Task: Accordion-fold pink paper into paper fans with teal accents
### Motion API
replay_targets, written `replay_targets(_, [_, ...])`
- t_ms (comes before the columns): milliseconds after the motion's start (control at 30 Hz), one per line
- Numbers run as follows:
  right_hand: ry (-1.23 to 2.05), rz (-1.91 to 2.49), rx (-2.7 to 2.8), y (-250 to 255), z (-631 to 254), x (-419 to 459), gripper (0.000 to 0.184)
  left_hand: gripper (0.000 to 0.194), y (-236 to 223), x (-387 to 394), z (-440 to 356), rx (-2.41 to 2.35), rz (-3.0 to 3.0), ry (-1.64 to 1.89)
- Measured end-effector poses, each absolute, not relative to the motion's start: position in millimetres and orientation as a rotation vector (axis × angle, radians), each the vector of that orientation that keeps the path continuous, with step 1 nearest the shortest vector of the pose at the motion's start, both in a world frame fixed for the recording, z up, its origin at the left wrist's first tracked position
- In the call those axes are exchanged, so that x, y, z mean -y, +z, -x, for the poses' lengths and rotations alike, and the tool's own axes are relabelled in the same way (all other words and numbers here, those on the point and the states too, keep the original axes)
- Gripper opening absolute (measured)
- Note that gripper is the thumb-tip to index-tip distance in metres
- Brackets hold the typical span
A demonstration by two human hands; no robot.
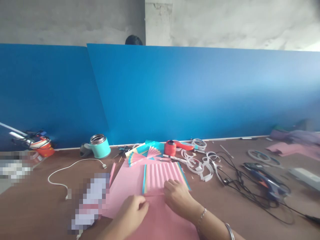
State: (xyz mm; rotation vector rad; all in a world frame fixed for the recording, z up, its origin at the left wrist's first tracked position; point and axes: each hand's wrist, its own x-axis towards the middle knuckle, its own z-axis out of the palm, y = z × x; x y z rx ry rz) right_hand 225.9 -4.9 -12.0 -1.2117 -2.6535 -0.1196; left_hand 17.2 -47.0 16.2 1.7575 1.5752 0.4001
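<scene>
A pink sheet of paper (165, 176), with blue and yellow strips along its sides, lies in front of me with its far part in accordion pleats. My left hand (133, 208) has its thumb and fingers closed at the left end of the nearest fold. At the right side of that fold, my right hand (177, 196) bends its fingers down onto the paper. Flat pink paper (127, 180) spreads underneath and to the left. Just beyond the pleats rests a folded paper fan (145, 156) in pink, blue and yellow.
Behind the paper are a red round item (170, 148) and a turquoise cup (100, 146). To the right lie white strip coils (200, 165), black cables and a blue glue gun (270, 185). A white cable (75, 162) lies left. A blue partition (200, 93) borders the table.
</scene>
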Motion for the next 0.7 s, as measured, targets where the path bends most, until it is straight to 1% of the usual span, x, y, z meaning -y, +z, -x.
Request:
replay_targets(100, [0.189, 1.305, 2.520, -4.1, -227.3, 1.4, 0.012, 0.029, 15.6, 43.7, -28.1, -1.347, -1.281, 0.438])
replay_targets(233, [0.660, 1.364, 2.119, 8.1, -222.6, -1.8, 0.014, 0.054, 16.8, 40.4, -45.1, -1.193, -0.902, 0.799])
replay_targets(300, [0.807, 1.352, 1.926, 15.5, -217.1, -2.2, 0.012, 0.057, 18.9, 36.7, -54.5, -1.140, -0.900, 0.955])
replay_targets(433, [0.929, 1.208, 1.756, 32.5, -204.9, -1.5, 0.016, 0.044, 25.9, 22.1, -64.6, -1.184, -1.245, 1.173])
replay_targets(500, [0.868, 1.110, 1.779, 41.5, -202.4, 0.5, 0.018, 0.042, 33.7, 12.2, -60.8, -1.346, -1.531, 1.250])
replay_targets(567, [0.633, 1.045, 1.831, 50.6, -204.0, 4.6, 0.020, 0.038, 46.4, 2.1, -51.7, -1.513, -1.868, 1.333])
replay_targets(633, [0.213, 0.958, 1.827, 59.3, -208.3, 10.4, 0.022, 0.026, 62.0, -6.4, -41.4, -1.574, -2.254, 1.513])
replay_targets(700, [-0.214, 0.829, 1.774, 66.5, -212.8, 15.5, 0.029, 0.026, 74.9, -11.7, -35.3, -1.584, -2.621, 1.622])
